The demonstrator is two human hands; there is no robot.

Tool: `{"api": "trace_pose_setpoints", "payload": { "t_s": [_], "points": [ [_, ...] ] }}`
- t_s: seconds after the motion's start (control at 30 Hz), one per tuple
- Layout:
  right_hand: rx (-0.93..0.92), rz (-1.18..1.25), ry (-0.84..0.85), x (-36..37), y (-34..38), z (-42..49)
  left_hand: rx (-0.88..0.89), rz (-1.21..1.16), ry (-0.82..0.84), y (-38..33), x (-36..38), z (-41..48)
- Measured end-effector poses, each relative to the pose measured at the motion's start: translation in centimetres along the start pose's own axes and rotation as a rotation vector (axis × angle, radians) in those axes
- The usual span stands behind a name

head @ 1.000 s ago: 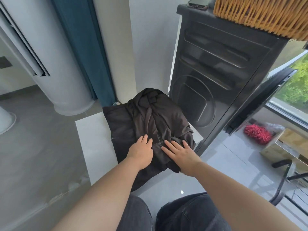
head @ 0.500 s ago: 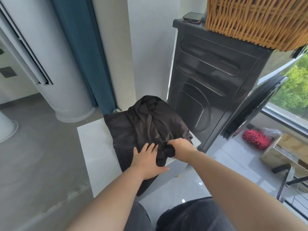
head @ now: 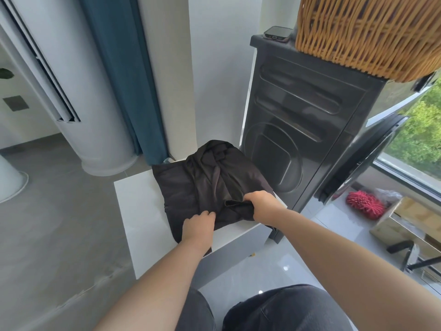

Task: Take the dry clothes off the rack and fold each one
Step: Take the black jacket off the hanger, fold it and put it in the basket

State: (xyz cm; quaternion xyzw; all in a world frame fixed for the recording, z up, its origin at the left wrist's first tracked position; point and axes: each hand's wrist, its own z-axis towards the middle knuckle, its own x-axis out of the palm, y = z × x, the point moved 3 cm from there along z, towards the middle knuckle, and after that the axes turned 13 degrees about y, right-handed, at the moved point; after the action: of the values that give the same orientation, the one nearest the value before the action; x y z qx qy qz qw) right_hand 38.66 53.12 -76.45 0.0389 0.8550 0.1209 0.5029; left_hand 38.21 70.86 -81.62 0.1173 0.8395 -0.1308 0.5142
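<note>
A dark brown garment lies bunched and partly folded on a white raised ledge. My right hand is closed on a fold at the garment's near right edge. My left hand rests on its near edge, fingers curled into the cloth. No drying rack shows in the head view.
A dark washing machine stands right behind the ledge, its door swung open to the right. On top sit a wicker basket and a phone. A blue curtain hangs at the left. A red mop head lies on the floor.
Both hands lay flat on the garment a second ago. My right hand has since closed on the near right fold, and my left hand has curled its fingers into the near edge.
</note>
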Motion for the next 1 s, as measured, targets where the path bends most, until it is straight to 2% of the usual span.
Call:
{"api": "trace_pose_setpoints", "payload": {
  "t_s": [0.1, 0.2, 0.27, 0.37, 0.5, 0.57, 0.73, 0.83, 0.93, 1.0],
  "points": [
    [-0.015, -0.031, 0.018, -0.1, 0.2, -0.2, 0.123, 0.069, 0.091, 1.3, -0.6, 0.1],
    [-0.039, -0.010, 0.054, -0.5, 0.5, -0.3, 0.160, -0.082, 0.225, 2.2, -2.1, 0.1],
    [-0.043, 0.001, 0.119, -1.0, 0.9, -0.3, 0.167, -0.212, 0.367, 2.5, -3.5, -0.1],
    [-0.016, 0.047, 0.226, -2.1, 1.3, -0.2, 0.141, -0.262, 0.559, 2.9, -5.4, -0.4],
    [0.015, 0.030, 0.409, -4.1, 2.4, 0.1, 0.103, -0.418, 0.726, 4.1, -6.6, -0.1],
    [0.024, -0.013, 0.446, -5.2, 2.9, 0.8, 0.083, -0.494, 0.745, 4.8, -7.2, 0.3],
    [0.019, -0.093, 0.435, -8.2, 4.4, 3.8, 0.052, -0.622, 0.613, 7.6, -9.0, 2.7],
    [-0.007, -0.092, 0.312, -9.7, 4.4, 6.8, 0.010, -0.639, 0.435, 9.5, -10.0, 4.7],
    [0.050, -0.187, 0.037, -9.7, 3.1, 9.3, -0.089, -0.406, 0.069, 10.5, -10.2, 6.1],
    [0.091, -0.320, -0.096, -8.6, 2.3, 10.4, -0.119, -0.159, -0.061, 9.7, -9.6, 6.6]
  ]
}}
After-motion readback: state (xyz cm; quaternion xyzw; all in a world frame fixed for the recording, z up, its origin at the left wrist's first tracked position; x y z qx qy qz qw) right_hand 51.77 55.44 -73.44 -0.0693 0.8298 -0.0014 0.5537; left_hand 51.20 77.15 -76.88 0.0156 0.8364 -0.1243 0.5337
